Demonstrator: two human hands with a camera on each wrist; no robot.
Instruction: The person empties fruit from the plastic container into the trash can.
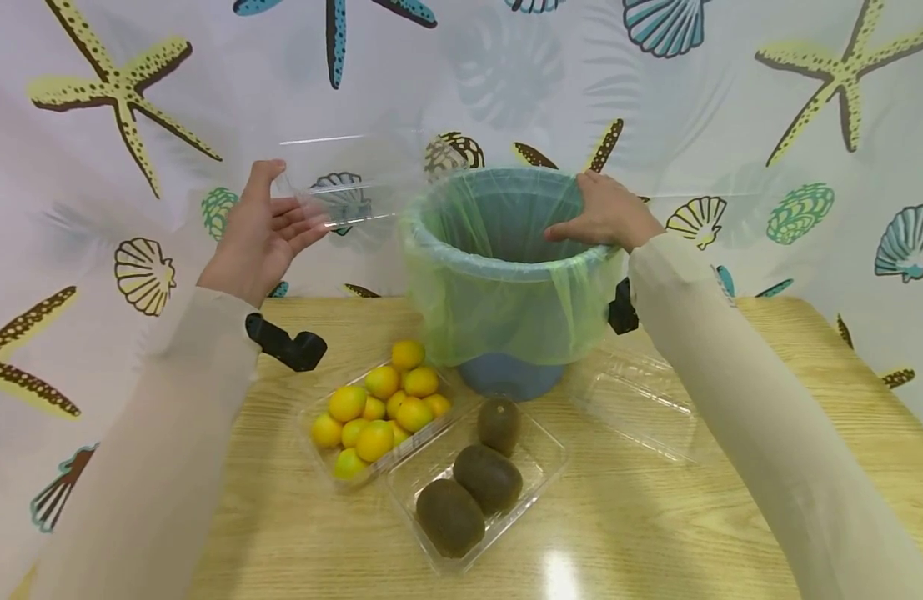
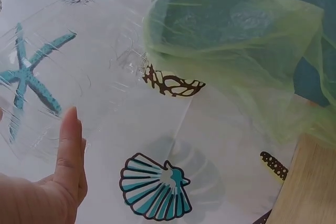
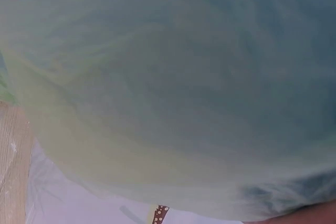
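Observation:
My left hand point(image 1: 262, 229) holds a clear plastic container point(image 1: 363, 175) up to the left of the bin, thumb at its upper edge and fingers under it. In the left wrist view this see-through container point(image 2: 89, 93) reaches toward the bin's liner. My right hand point(image 1: 614, 212) grips the right rim of the blue trash bin point(image 1: 509, 381), its thumb on the inner side. A pale green bag point(image 1: 499, 321) lines the bin and hangs over its rim. The right wrist view is mostly filled by the blurred bag point(image 3: 136, 108), with a sliver of hand at the lower right.
In front of the bin, a clear tray holds several small yellow citrus fruits point(image 1: 374, 440). Beside it, three brown kiwis point(image 1: 487, 477) lie in another clear tray point(image 1: 532, 454). One more clear plastic container point(image 1: 641, 400) lies right of the bin on the wooden table point(image 1: 619, 533). A patterned curtain point(image 1: 461, 75) hangs behind.

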